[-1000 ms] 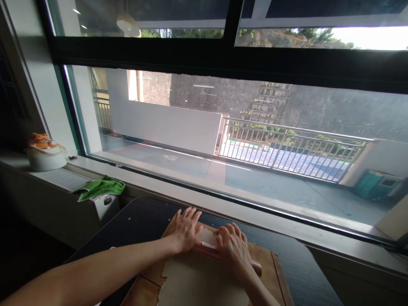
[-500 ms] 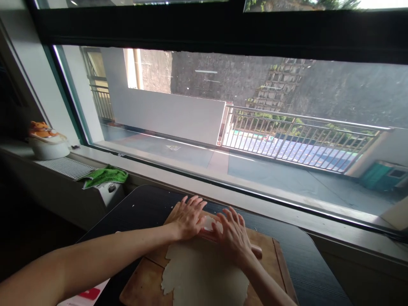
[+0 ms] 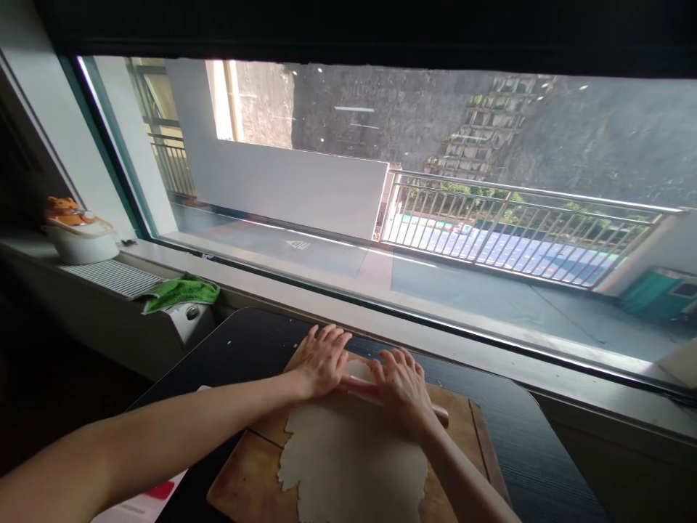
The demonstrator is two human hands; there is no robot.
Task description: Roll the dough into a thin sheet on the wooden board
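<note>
A thin, wide sheet of pale dough [image 3: 353,457] with a ragged left edge covers the middle of a wooden board [image 3: 239,472]. Across its far part lies a rolling pin [image 3: 362,388], pinkish in the middle, its right end sticking out past my right hand. My left hand [image 3: 321,361] rests over the pin's left part, fingers stretched forward; that end of the pin is hidden. Over the right part lies my right hand [image 3: 401,381], palm down, with its fingers apart and slightly bent. Neither hand is wrapped round the pin.
The board rests on a dark table [image 3: 218,363] beside a window sill [image 3: 451,338]. To the left, a green cloth [image 3: 182,292] and a white pot-like container [image 3: 84,240] sit on a ledge. A pink-and-white sheet [image 3: 144,501] lies partly under my left forearm.
The view has tilted slightly downward. My right hand's fingers are more bent than before. Both hands are still on the rolling pin, which has barely shifted on the dough.
</note>
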